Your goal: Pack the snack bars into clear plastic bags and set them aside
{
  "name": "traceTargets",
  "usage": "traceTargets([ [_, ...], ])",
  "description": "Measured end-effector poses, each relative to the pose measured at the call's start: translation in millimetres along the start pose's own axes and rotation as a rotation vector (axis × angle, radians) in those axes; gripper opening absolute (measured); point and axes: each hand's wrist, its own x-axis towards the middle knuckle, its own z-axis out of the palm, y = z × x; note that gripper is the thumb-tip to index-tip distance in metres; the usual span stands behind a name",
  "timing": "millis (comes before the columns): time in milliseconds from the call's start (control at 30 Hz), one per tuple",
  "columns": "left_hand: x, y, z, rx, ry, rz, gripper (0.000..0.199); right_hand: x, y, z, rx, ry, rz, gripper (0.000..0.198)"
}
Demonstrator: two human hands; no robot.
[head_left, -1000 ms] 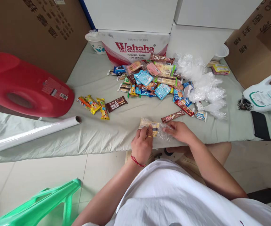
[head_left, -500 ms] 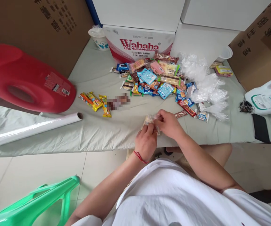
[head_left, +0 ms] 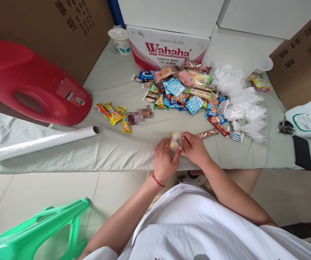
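Film-wrapped snack bundle (head_left: 176,141): where is it sitting?

It is resting between the person's hands, on the near side of the snack pile (head_left: 181,96) and apart from it. I cannot tell whether its underside is touching the tablecloth (head_left: 128,153).

How are the hands standing?

Close together, both clamping on the bundle. The left hand (head_left: 165,157) is cupping it, its thumb pressing on the clear film, while the right hand (head_left: 196,148) is pinching it with bent fingertips.

What is lying nearby?

A brown-wrapped bar (head_left: 208,133) is lying just to the near side of the pile, close to the right hand. Crumpled clear plastic (head_left: 242,95) is bunching up against the pile's right side.

And to the pile's left?

Yellow packets (head_left: 111,112) are lying there, apart from it. One brown item (head_left: 140,115), showing only as a blur, is lying between them and the pile. Behind the pile, a Wahaha box (head_left: 169,48) is standing.
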Motion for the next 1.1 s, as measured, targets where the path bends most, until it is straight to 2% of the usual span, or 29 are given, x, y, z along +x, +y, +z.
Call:
traceTargets([
  [100,-8,21,19,-0.128,0.033,0.036,0.034,-19,7,-5,0.14,0.018,0.096,0.027],
  [167,-15,33,29,-0.104,0.015,0.104,0.034,-34,14,-10,0.268,0.018,0.12,0.035],
  [267,-30,46,44,0.024,-0.075,0.33,0.041,-54,26,-21,0.413,0.042,0.168,0.044],
  [333,-44,51,54,0.087,-0.153,0.523,0.045,-62,36,-28,0.515,0.063,0.253,0.049],
  [400,-56,54,63,0.112,-0.242,0.691,0.041,-65,46,-33,0.624,0.078,0.329,0.049],
  [467,-63,55,68,0.116,-0.308,0.765,0.035,-65,56,-37,0.7,0.077,0.352,0.046],
  [700,-34,64,58,-0.004,-0.446,0.754,0.02,-56,68,-38,0.877,0.129,0.342,0.046],
  [767,-25,69,51,-0.068,-0.479,0.81,0.021,-55,68,-41,0.947,0.123,0.335,0.046],
  [833,-19,70,38,-0.135,-0.49,0.883,0.025,-57,70,-54,0.951,0.149,0.313,0.047],
  [867,-15,67,29,-0.158,-0.474,0.895,0.027,-59,73,-66,0.921,0.184,0.3,0.048],
  [933,-9,53,7,-0.145,-0.36,0.801,0.028,-61,85,-106,0.817,0.316,0.265,0.048],
  [967,-5,40,-5,-0.115,-0.272,0.725,0.029,-59,94,-134,0.759,0.412,0.24,0.046],
  [1033,4,8,-27,0.018,-0.093,0.555,0.025,-44,121,-199,0.66,0.718,0.154,0.041],
  [1100,12,-28,-42,0.19,0.066,0.366,0.016,-14,158,-268,0.633,0.972,0.083,0.035],
])
